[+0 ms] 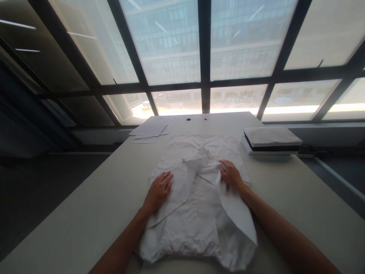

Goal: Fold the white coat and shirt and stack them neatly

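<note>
Under both hands, a white table (114,182) is stretching away toward tall windows (171,42). Between and below the hands, a white garment (203,219) is lying on it, the cloth bunching just ahead of them and a loose flap (235,206) rising beside the right wrist. The left hand (160,189) is resting palm down on the garment, fingers nearly together, gripping nothing that shows. The right hand (230,175) is apparently pinching the flap's edge between thumb and fingers; how firmly, I cannot tell.

If the right hand is pulling harder than the left is pressing, the whole garment could be sliding askew. Too slack a pinch could be letting the flap drop creased, and pressure on the bunched cloth could be setting wrinkles.

Beyond the right hand, a stack of folded cloth (272,137) is sitting; beyond the left, loose paper sheets (149,130) are lying. Farther ahead of both, two dark holes (188,119) are showing.
</note>
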Available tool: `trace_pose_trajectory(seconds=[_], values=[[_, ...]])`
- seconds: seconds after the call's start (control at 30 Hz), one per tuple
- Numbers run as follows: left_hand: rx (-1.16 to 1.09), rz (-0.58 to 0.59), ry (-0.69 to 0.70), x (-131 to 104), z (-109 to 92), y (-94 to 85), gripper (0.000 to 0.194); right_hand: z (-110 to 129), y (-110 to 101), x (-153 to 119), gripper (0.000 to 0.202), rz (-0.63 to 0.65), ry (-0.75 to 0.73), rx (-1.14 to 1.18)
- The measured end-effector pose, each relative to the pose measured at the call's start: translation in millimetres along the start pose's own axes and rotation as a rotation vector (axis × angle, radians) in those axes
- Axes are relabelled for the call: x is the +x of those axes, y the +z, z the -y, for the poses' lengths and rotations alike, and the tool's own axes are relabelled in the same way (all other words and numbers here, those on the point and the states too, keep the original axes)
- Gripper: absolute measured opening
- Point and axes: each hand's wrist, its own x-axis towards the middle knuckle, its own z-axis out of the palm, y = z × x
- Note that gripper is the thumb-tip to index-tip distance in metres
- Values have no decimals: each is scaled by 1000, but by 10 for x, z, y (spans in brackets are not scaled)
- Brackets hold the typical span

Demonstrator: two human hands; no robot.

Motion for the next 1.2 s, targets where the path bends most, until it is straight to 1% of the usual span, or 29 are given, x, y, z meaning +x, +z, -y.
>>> trace_pose_trajectory(seconds=[0.23, 0.57, 1.2], values=[[24, -8, 23, -12, 16, 20, 45, 16, -17, 7, 41, -10, -13, 9], [25, -12, 19, 2, -10, 1, 45, -15, -2, 8, 41, -1, -7, 7], [12, -11, 11, -30, -12, 4, 44, 43, -23, 16, 39, 24, -22, -34]])
